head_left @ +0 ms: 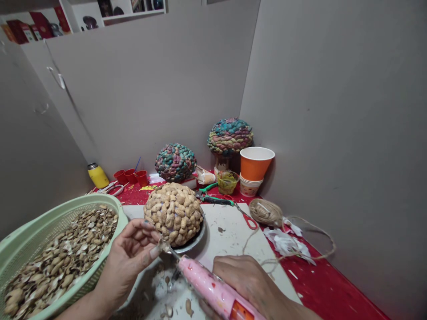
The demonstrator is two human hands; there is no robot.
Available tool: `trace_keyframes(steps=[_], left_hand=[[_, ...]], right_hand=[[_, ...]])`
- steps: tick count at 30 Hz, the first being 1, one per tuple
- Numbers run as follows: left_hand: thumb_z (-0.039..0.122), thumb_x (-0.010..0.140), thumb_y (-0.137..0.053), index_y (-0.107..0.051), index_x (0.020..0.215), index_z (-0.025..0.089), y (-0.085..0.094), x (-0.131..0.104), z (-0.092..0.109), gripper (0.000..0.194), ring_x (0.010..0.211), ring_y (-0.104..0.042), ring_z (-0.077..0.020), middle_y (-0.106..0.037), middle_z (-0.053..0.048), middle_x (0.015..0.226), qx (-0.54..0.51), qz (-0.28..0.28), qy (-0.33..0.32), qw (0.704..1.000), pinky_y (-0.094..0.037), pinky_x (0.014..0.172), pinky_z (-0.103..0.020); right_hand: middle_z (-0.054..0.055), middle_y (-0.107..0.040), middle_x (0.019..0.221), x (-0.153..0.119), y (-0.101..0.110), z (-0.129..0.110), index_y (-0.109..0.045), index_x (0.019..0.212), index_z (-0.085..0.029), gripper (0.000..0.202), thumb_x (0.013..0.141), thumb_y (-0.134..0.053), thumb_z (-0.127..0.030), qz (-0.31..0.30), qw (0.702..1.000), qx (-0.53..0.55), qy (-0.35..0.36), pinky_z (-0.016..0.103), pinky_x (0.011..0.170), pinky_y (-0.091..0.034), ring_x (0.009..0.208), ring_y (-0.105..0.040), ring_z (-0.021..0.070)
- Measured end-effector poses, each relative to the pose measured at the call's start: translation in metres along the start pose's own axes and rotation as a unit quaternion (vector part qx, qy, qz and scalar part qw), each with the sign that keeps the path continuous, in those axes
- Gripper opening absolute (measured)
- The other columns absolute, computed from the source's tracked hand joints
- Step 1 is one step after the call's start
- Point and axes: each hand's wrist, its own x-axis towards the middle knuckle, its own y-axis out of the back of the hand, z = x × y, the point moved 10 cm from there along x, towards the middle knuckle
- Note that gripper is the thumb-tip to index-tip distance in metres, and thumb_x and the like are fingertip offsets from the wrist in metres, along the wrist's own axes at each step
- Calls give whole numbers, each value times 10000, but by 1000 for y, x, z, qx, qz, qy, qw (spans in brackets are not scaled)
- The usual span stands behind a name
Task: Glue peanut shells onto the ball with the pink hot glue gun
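My right hand (248,275) grips the pink glue gun (208,284), my left hand (128,251) pinches a shell piece (163,245) at its nozzle — the peanut-shell dome (173,213) sits in a dish (200,238) near the pale board's (227,246) far edge.

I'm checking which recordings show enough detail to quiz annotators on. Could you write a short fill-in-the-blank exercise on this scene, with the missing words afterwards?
1. The right hand grips a ____ glue gun.
2. The basket of shells at the left is light ____.
3. Beside the yellow bottle stand ____ small red cups.
4. The scissors lying near the twine have ____ handles.

Missing words: pink; green; three; red.
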Motion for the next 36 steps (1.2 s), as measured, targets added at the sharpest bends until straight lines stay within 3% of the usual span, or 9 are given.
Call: trace_keyframes(steps=[11, 24, 36], left_hand=[[163, 691, -855, -642, 927, 212, 4, 1, -2, 322, 757, -660, -116, -694, 2, 826, 25, 14, -7, 1000, -543, 728, -190], [181, 678, -861, -642, 936, 210, 1, 1, -6, 339, 754, -660, -127, -699, -4, 814, 39, 10, 4, 999, -546, 723, -197], [211, 678, -866, -640, 922, 205, -9, -3, -12, 332, 721, -656, -125, -706, -11, 803, 38, -15, 18, 999, -543, 677, -197]], right_hand=[[-66, -288, 534, -2, 0, -2, -241, 644, -235, 376, 996, -315, -343, 12, 1000, -10, 13, 253, 403, -164, 426, -238, 87], [-59, -325, 538, -11, -9, 5, -304, 631, -232, 312, 916, -413, -300, -2, 1000, -14, -4, 262, 433, -174, 433, -253, 93], [-46, -352, 520, -5, -6, 0, -335, 605, -228, 350, 946, -369, -297, -5, 1000, -9, 8, 264, 412, -171, 429, -273, 98]])
